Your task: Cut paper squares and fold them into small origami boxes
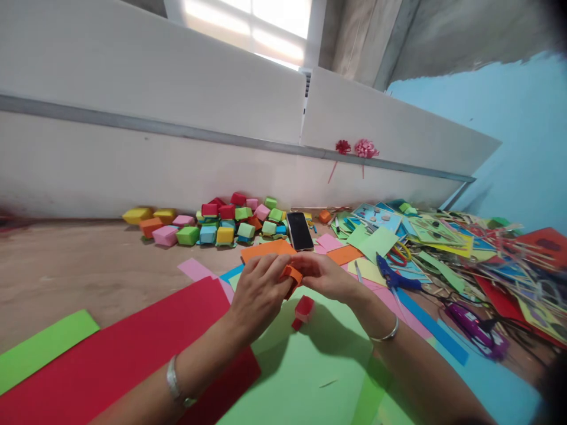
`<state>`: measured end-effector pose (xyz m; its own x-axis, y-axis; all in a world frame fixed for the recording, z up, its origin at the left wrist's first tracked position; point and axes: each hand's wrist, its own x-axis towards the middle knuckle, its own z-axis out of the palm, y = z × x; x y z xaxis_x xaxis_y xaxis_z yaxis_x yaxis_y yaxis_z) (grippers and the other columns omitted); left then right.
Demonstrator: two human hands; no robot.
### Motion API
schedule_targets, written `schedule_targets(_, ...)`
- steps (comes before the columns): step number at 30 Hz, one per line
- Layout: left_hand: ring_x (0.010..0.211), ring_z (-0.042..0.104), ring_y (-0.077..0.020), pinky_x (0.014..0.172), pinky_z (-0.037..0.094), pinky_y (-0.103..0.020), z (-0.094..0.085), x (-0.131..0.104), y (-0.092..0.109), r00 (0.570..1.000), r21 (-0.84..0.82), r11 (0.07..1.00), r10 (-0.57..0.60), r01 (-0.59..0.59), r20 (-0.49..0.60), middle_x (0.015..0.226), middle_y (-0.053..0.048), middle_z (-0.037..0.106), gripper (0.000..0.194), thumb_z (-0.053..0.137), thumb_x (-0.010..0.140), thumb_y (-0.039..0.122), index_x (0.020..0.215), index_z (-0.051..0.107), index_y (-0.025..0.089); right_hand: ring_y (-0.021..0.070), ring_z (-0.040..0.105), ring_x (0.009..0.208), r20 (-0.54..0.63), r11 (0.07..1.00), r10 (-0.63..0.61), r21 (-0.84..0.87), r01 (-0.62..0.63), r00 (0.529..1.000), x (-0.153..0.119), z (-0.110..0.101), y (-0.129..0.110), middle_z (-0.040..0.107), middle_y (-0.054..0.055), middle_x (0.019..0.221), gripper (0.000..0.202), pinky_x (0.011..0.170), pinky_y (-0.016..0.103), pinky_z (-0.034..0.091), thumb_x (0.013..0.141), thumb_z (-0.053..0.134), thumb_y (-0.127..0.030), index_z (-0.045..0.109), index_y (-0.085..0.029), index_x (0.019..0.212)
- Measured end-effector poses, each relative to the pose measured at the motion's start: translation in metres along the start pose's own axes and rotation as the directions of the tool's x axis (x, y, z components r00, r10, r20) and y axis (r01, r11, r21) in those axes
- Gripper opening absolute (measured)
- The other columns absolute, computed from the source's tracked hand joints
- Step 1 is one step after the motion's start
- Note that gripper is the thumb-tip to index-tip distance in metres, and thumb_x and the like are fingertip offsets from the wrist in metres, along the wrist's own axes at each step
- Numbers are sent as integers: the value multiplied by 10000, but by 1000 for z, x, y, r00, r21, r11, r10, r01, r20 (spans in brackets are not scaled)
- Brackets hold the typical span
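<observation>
Between my two hands is a small folded orange paper box [291,276]. My left hand [261,286] wraps round it from the left, its fingers bent over the top. From the right, my right hand [322,274] pinches at the box's far side; its fingertips are partly hidden. Just below my hands, a small red paper box [305,308] lies on a large light green sheet [319,366]. Beyond my fingers lies a flat orange sheet [266,250]. To the left, a big red sheet [133,354] runs under my left forearm.
Many coloured paper boxes [225,227] are heaped against the white wall, beside a black phone [300,230]. On the right are a blue glue gun [394,276], yellow-and-red scissors [398,254], a purple device [473,327] with a cord, and piled paper scraps. A green strip [48,348] lies far left.
</observation>
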<state>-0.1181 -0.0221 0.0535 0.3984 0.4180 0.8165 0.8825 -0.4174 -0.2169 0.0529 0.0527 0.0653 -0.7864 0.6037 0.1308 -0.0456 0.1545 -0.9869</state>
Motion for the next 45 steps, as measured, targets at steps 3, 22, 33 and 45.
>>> schedule_targets(3, 999, 580, -257, 809, 402, -396, 0, -1, -2, 1000, -11, 1000, 4, -4, 21, 1080, -92, 703, 175, 609, 887, 167, 746, 706, 204, 184, 667, 1032, -81, 996, 50, 74, -44, 995, 1, -1, 1, 719, 46, 1044, 484, 871, 330, 531, 639, 535, 5, 650, -192, 1066)
schedule_targets(22, 1171, 544, -301, 995, 323, -514, 0, -3, -5, 980, 34, 998, 35, -43, 195, 1272, -45, 680, 150, 649, 778, 123, 753, 737, 242, 129, 660, 742, -313, 970, 189, 209, -127, 931, 7, 7, -5, 699, -14, 739, 519, 627, 225, 488, 518, 418, 57, 679, -178, 900)
schedule_targets(33, 1196, 542, -309, 1042, 294, -530, 5, -9, -4, 971, 71, 997, -12, -5, 237, 1305, -78, 656, 219, 636, 810, 155, 945, 764, 270, 101, 619, 592, -413, 931, 327, 294, -216, 850, 5, 6, -9, 668, -29, 666, 489, 577, 222, 464, 532, 461, 97, 641, -144, 917)
schedule_targets(45, 1028, 591, -254, 1082, 282, -503, 3, -2, -4, 999, 135, 991, 9, -14, 38, 1048, -57, 723, 182, 584, 897, 144, 872, 736, 241, 102, 623, 597, -258, 824, 462, 478, -304, 848, 5, -2, -1, 657, -16, 647, 432, 629, 237, 492, 510, 565, 60, 664, -133, 884)
